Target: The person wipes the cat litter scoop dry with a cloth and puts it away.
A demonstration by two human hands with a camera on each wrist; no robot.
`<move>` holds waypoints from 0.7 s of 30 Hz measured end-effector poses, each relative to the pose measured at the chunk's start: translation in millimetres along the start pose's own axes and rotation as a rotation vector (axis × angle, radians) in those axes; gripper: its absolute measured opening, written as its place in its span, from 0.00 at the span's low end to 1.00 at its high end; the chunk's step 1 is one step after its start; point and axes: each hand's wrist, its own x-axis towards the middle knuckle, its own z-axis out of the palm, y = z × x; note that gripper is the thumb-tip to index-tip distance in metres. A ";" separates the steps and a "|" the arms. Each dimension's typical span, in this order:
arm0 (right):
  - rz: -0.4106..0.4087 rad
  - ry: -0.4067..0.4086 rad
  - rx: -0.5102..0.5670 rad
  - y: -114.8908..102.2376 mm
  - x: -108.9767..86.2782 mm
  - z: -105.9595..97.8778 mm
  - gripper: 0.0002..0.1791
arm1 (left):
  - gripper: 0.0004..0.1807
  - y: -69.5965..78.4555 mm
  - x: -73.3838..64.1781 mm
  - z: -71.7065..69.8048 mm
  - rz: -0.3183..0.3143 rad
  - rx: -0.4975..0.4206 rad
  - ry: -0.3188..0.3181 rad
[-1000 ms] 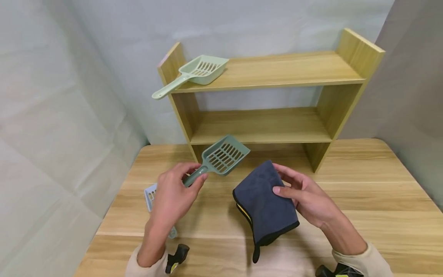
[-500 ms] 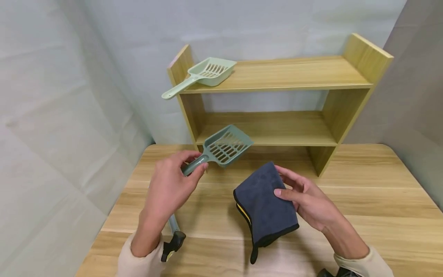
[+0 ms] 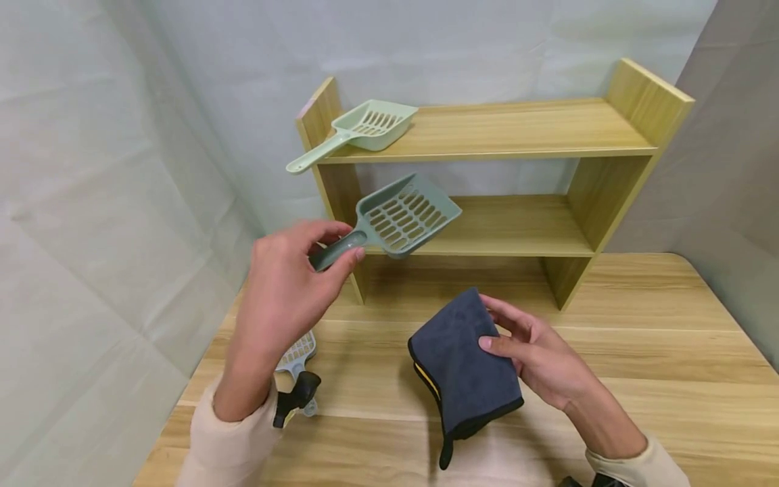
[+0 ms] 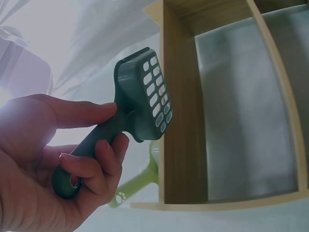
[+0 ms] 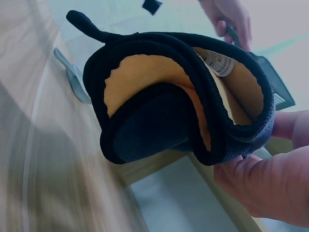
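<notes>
My left hand [image 3: 298,277] grips the handle of a dark green slotted litter scoop [image 3: 408,215], held in the air before the shelf's middle level. In the left wrist view, thumb and fingers wrap that scoop's handle [image 4: 91,145]. Above the table, my right hand [image 3: 541,352] pinches a folded dark grey-blue cloth [image 3: 465,365] along its right side. The right wrist view shows the cloth's yellow inner face [image 5: 145,77], black edging, a hanging loop and a white label. A pale green litter scoop [image 3: 371,127] lies on the top shelf, its handle jutting past the left front edge.
A wooden shelf unit [image 3: 505,154] with two boards stands at the back of the wooden table [image 3: 657,345]. A light blue-grey litter scoop [image 3: 298,352] lies on the table, partly hidden behind my left wrist. Pale fabric walls [image 3: 122,203] enclose the back and sides.
My left hand has raised the dark green litter scoop from low over the table to the middle shelf's height. The right hand and cloth have barely moved. The view has shifted slightly.
</notes>
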 end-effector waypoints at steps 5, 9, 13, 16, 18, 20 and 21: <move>-0.002 -0.007 0.004 0.8 -0.2 0.9 0.45 | 0.13 7.8 13.0 -4.8 0.030 0.002 0.015; 0.001 -0.009 0.008 0.6 0.0 1.0 0.44 | 0.13 13.2 22.0 -8.0 0.038 -0.006 0.018; 0.004 -0.009 0.005 0.1 0.8 0.6 0.44 | 0.13 17.9 33.6 -10.7 0.034 -0.021 0.015; 0.005 -0.008 0.000 -0.3 1.1 0.2 0.44 | 0.14 21.2 45.9 -11.2 0.014 -0.029 -0.002; 0.007 -0.007 -0.003 -0.5 1.0 0.0 0.44 | 0.14 23.4 55.6 -10.1 -0.004 -0.029 -0.019; 0.009 -0.007 -0.005 -0.6 0.8 -0.1 0.44 | 0.14 25.7 65.7 -7.9 -0.029 -0.028 -0.036; 0.010 -0.006 -0.006 -0.6 0.6 -0.1 0.44 | 0.14 26.9 70.9 -6.6 -0.041 -0.023 -0.045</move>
